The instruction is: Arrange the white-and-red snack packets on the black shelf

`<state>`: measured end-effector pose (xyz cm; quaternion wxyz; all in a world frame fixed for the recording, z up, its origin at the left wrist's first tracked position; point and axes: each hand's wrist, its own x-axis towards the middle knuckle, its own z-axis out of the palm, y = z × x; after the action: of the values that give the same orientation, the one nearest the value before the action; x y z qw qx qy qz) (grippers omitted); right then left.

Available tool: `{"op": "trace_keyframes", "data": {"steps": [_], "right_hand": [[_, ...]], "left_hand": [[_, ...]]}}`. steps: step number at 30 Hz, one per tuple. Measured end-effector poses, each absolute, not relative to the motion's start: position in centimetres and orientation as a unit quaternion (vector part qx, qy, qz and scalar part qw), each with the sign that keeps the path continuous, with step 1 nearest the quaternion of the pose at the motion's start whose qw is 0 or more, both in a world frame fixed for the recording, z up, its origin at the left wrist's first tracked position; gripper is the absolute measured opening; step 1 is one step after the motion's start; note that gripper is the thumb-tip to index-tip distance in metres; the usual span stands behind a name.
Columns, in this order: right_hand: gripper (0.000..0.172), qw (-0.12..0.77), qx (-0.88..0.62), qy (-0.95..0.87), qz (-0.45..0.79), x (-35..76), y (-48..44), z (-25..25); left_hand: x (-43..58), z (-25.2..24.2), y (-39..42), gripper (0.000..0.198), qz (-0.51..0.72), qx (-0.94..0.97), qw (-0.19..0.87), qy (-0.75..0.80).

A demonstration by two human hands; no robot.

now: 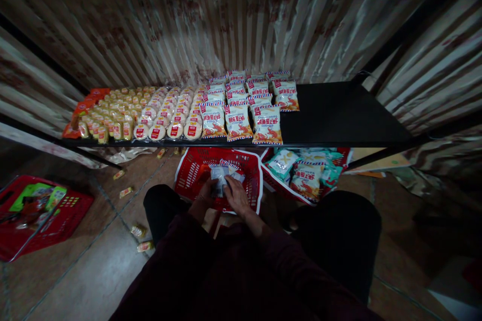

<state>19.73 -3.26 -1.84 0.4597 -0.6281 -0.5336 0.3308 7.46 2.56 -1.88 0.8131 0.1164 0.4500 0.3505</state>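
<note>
Low in front of me, my left hand point(205, 192) and my right hand point(235, 193) are both closed on a snack bag point(219, 180), whose pale back side faces up. They hold it over the red basket point(256, 180) with a white rim. Inside that basket, further striped snack bags point(236, 172) lie behind my right hand. Just above, on the black shelf point(339, 115), several white snack bags point(238, 121) with blue-and-red striped edges stand in rows. The fingertips of my left hand are partly hidden by the bag.
Round wrapped cakes point(174, 130), small yellow packs point(117, 130) and orange packs point(87, 105) fill the shelf's left. A second basket point(348, 158) holds green and white snack bags. Another red basket point(75, 215) stands at far left. Loose small packs point(138, 231) lie on the floor.
</note>
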Motion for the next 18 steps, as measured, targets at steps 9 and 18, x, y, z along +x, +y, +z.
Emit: {"op": "trace_keyframes", "data": {"steps": [9, 18], "right_hand": [[0.039, 0.472, -0.665, -0.434, 0.382, 20.0, -3.0, -2.2], [0.052, 0.429, -0.686, -0.429, 0.402, 20.3, -3.0, -1.8]], "left_hand": [[8.2, -0.8, 1.7, 0.034, 0.366, 0.183, 0.824, 0.392], [8.4, -1.6, 1.7, 0.042, 0.363, 0.235, 0.811, 0.395]]}}
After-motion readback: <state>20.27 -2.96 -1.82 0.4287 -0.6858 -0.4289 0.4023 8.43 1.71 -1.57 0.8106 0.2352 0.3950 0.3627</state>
